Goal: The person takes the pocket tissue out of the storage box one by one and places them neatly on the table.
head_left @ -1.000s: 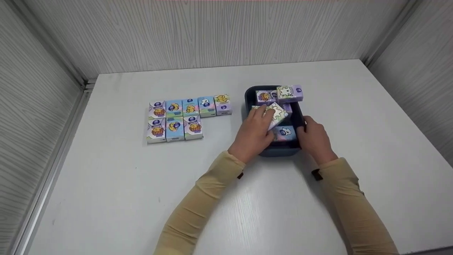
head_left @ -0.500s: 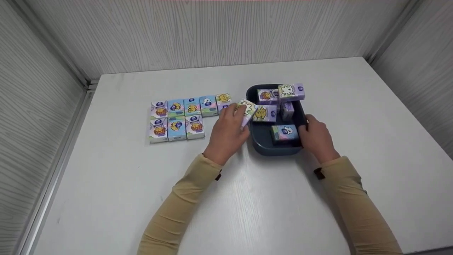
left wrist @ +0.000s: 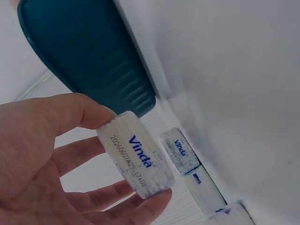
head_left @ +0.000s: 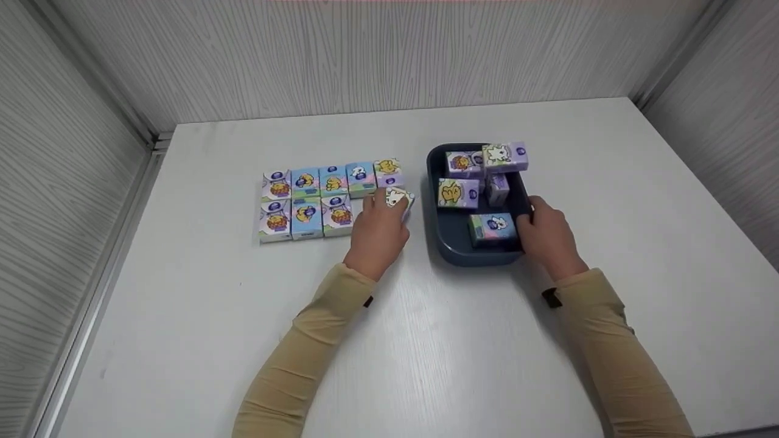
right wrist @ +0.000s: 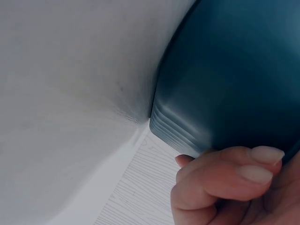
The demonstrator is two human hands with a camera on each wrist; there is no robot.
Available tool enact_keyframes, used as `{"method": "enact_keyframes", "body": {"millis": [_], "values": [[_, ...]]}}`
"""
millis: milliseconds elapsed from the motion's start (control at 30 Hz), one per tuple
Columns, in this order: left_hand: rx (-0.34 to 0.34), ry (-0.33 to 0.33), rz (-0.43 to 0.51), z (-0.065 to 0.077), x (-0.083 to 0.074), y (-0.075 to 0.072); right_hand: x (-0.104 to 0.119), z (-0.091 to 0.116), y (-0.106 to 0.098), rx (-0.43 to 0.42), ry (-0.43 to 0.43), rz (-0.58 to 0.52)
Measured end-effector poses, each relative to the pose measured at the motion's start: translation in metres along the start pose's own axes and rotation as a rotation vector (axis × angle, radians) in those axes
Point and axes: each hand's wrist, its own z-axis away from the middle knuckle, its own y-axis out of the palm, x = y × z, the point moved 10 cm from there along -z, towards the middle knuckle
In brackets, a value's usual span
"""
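Note:
My left hand pinches a small Vinda tissue pack between thumb and fingers, just right of the front row of packs. In the left wrist view, the pack's printed end faces the camera. To its left lie three packs in a front row, among them a blue one. Behind them runs a longer row that ends in a yellow-and-purple pack. My right hand grips the right side of a dark blue bin, thumb at the rim and fingers against the outer wall.
Several packs lie loose in the bin, including a purple one and a blue-pink one. One more pack sits across the bin's back right rim. A wood-grain panel closes off the back of the white table.
My left hand has carried the tissue pack left, out of the bin and over to the end of the front row. My right hand keeps its grip on the bin.

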Motion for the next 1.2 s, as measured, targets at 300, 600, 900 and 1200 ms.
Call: {"method": "enact_keyframes", "body": {"millis": [300,600,900,1200], "values": [[0.047,-0.014,-0.070,0.003,0.003,0.011,0.001,0.000,0.000,-0.006,0.000,-0.004],[0.087,0.087,-0.180,0.007,-0.011,0.009,-0.001,-0.001,0.002,0.003,-0.003,-0.013],[0.147,0.208,-0.133,0.005,-0.022,0.015,-0.001,0.000,0.001,0.013,-0.007,-0.003],[0.162,0.157,-0.156,0.001,-0.008,0.017,-0.003,0.000,0.003,0.035,0.013,-0.009]]}}
